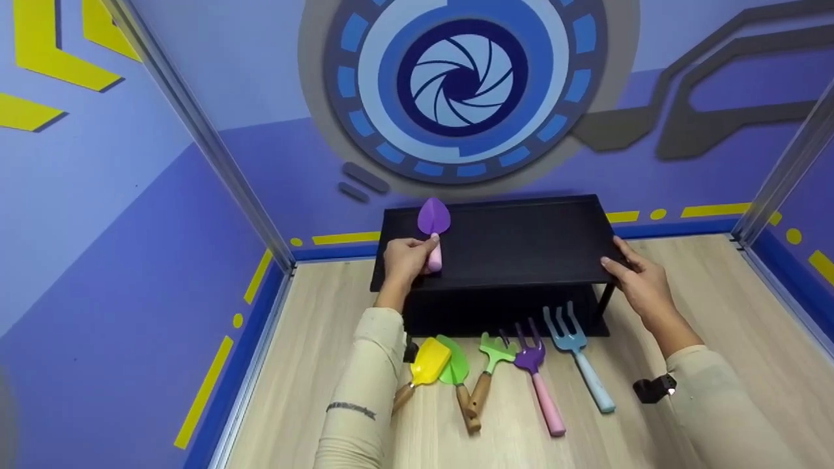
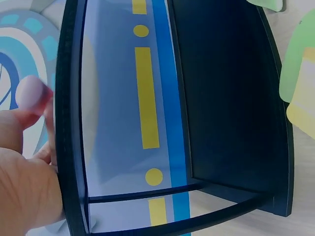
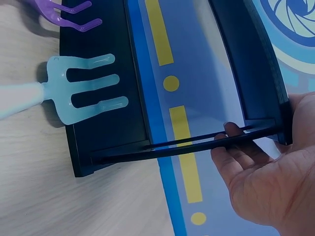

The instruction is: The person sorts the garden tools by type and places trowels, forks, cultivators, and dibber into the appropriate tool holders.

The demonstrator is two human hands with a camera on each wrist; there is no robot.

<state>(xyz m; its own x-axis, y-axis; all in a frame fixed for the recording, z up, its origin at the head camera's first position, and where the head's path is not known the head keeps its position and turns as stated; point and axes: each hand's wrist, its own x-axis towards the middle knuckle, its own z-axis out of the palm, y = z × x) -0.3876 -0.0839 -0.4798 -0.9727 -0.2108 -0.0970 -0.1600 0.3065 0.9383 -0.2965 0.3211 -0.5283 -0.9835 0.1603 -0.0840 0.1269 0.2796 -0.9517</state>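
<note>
My left hand point(image 1: 404, 262) pinches the pink handle of a small garden trowel point(image 1: 434, 216) over the left part of a black two-tier shelf point(image 1: 521, 242). The trowel's purple blade points toward the back wall. In the left wrist view, the handle end point(image 2: 31, 95) shows above the thumb and the blade is hidden. At the shelf's right end, my right hand point(image 1: 642, 281) holds the top board's edge, thumb on top. Seen from the right wrist, its fingers point(image 3: 236, 157) curl around the side bars under the board.
Before the shelf lie a yellow shovel point(image 1: 430, 362), a green trowel point(image 1: 455, 362), a green rake point(image 1: 496, 352), a purple fork point(image 1: 530, 357) with pink handle and a light blue fork point(image 1: 589, 378). Some heads overlap the lower board. A patterned wall point(image 1: 260, 156) stands behind.
</note>
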